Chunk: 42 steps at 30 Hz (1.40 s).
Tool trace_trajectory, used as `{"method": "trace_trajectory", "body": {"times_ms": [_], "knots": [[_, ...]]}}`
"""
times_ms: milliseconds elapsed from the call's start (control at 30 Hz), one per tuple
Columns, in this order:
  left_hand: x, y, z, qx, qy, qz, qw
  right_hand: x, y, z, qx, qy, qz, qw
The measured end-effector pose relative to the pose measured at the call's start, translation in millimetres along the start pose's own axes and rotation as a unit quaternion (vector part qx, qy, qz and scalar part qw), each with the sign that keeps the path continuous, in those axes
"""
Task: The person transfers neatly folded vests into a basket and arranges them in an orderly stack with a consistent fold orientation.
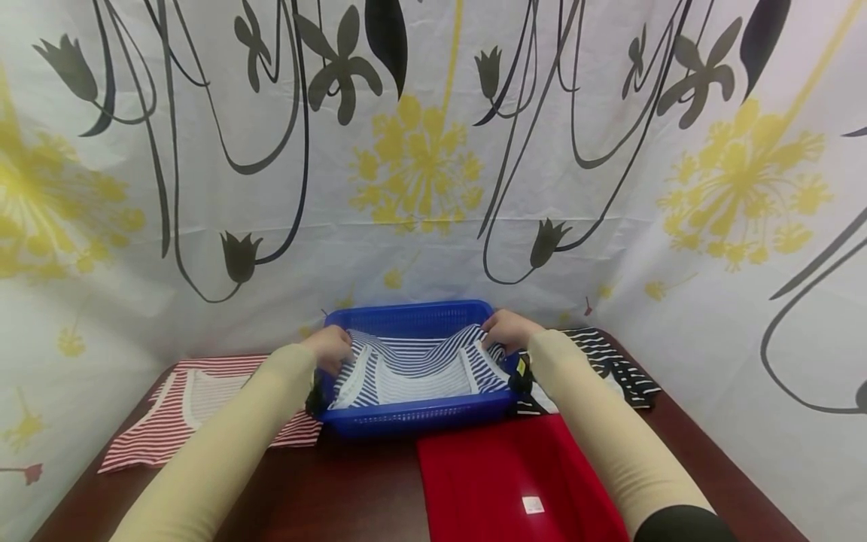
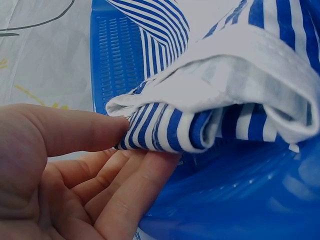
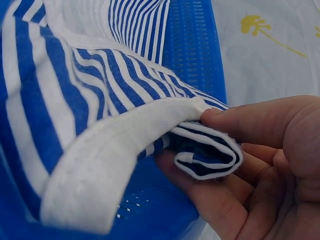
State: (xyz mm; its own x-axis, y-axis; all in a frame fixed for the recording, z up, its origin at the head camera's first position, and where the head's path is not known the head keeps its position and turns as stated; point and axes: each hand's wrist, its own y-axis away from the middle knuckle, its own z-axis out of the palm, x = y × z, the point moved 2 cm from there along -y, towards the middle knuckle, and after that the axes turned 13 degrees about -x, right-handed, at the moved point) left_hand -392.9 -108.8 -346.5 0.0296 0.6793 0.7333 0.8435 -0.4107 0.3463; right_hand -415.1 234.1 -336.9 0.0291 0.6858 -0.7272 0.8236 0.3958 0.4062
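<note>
Now the blue-striped shirt (image 1: 423, 358) is pinched at both sides by fingers: left hand (image 1: 329, 348), right hand (image 1: 509, 331), in the basket (image 1: 421, 417).

Soft light is filling head view; pale curtain (image 1: 420, 263) is glowing bright toward nine o'clock; table (image 1: 339, 482) is looking dim at six; wide lens is stretching sleeves (image 1: 230, 436) toward five and seven; left wrist view: white cloth (image 2: 212, 15) is washing out at one, basket (image 2: 300, 175) is catching glare at four; right wrist view: fold (image 3: 207, 155) is shading darkly at four, curtain is softening at two
</note>
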Motion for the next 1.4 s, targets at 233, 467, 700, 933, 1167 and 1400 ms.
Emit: {"method": "trace_trajectory", "body": {"times_ms": [233,467,700,933,1167,1400], "knots": [[0.8,-1.0,0.1,0.007,-0.005,-0.012,0.9999,1,-0.7,1,-0.007,-0.01,-0.012,0.9999],[1.4,1.4,3.1,0.011,-0.004,-0.01,0.9999,4,-4.1,0,0.0,0.003,-0.009,1.0],[2.6,4.2,6.3,0.0,0.019,-0.004,0.9998,5,-5.1,0,0.008,0.006,-0.01,0.9999],[3.2,4.5,6.7,0.003,0.021,-0.005,0.9998,3,-2.0,2,0.013,0.013,-0.009,0.9998],[3.8,6.3,7.9,0.0,0.023,-0.004,0.9997,2,1.8,4,0.013,-0.002,-0.013,0.9998],[9.5,16.4,10.1,0.002,0.018,0.004,0.9998,-1,7.3,4,0.018,0.003,-0.01,0.9998]]}}
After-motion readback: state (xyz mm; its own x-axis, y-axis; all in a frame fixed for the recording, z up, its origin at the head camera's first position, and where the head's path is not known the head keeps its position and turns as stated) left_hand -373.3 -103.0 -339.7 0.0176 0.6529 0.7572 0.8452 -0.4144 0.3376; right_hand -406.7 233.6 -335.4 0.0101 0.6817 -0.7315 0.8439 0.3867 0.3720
